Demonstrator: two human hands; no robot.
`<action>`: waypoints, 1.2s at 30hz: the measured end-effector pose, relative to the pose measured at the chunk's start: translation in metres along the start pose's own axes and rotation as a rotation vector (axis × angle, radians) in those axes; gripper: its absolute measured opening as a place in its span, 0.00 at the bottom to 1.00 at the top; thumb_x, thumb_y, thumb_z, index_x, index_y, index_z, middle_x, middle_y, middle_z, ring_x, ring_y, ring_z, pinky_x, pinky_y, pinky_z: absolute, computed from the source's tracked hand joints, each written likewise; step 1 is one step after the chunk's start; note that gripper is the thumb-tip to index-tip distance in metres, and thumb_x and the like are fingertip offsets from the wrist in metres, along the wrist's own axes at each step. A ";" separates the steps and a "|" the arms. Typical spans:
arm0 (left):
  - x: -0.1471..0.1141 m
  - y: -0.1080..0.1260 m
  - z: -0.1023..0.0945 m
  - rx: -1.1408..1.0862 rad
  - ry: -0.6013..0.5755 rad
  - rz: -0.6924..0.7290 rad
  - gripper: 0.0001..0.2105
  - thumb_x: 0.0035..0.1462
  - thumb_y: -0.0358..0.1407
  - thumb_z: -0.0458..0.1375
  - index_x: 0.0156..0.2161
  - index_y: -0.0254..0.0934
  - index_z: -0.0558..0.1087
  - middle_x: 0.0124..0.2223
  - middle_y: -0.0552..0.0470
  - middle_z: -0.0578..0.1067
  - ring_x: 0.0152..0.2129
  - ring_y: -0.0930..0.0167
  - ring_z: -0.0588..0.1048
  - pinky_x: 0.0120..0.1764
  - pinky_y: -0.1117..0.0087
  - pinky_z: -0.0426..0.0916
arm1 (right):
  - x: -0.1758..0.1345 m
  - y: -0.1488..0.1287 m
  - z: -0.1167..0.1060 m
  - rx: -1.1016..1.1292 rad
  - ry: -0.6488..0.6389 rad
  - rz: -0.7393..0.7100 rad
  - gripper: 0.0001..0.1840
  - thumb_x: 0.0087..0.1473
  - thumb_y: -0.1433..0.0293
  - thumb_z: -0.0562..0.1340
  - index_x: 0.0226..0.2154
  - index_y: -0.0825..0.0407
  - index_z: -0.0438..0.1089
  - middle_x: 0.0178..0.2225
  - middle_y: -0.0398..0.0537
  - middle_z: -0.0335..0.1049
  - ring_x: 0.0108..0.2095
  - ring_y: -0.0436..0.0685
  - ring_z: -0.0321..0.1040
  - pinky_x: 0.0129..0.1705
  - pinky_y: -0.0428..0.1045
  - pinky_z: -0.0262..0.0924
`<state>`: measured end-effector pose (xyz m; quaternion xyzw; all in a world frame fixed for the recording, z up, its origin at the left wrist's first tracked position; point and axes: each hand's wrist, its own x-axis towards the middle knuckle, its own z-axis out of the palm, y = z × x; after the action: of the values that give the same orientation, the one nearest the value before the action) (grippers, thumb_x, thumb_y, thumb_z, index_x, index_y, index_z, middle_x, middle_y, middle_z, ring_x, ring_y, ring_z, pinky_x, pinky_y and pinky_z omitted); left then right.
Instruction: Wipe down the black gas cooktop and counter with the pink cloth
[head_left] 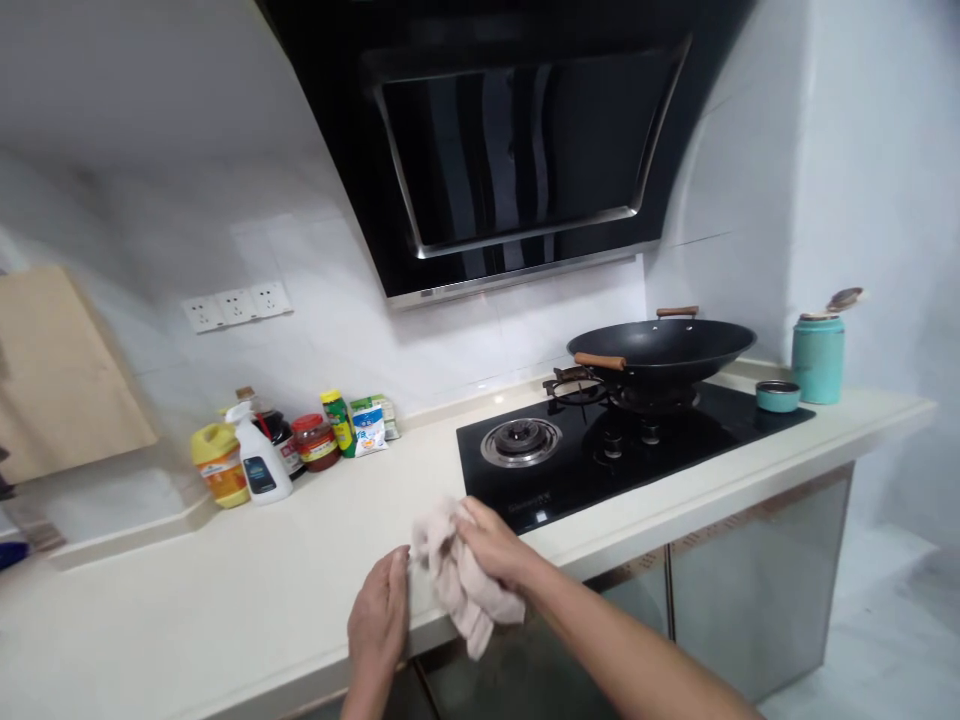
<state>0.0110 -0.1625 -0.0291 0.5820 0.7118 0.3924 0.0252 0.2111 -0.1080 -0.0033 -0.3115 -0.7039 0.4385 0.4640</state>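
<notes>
My right hand (491, 540) is closed around a crumpled pale pink cloth (465, 580) at the counter's front edge, just left of the cooktop. Part of the cloth hangs over the edge, and it is slightly blurred. Close to the cloth's left side is my left hand (379, 605), back towards me. Its fingers are stretched forward and held near each other, with no object visible in them. Its palm is hidden, and I cannot tell whether the fingertips touch the cloth.
A black glass gas cooktop (570, 480) carries a large wok (667, 345) on its right side. Right of it are a small teal bowl (778, 397) and a teal jar (817, 360). A spray bottle (262, 465) and several condiments line the wall. The range hood (517, 150) hangs above.
</notes>
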 end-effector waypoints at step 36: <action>-0.019 0.238 0.174 0.136 -0.592 0.586 0.36 0.57 0.64 0.45 0.66 0.53 0.64 0.70 0.47 0.59 0.67 0.43 0.46 0.63 0.33 0.38 | -0.076 0.093 -0.260 -0.818 0.585 0.062 0.27 0.65 0.54 0.45 0.37 0.49 0.74 0.41 0.56 0.74 0.46 0.64 0.69 0.52 0.57 0.61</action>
<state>0.2953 -0.0830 -0.0167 0.8479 0.5024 0.1508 0.0773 0.4836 -0.0478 -0.0680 -0.5984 -0.6489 0.0346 0.4686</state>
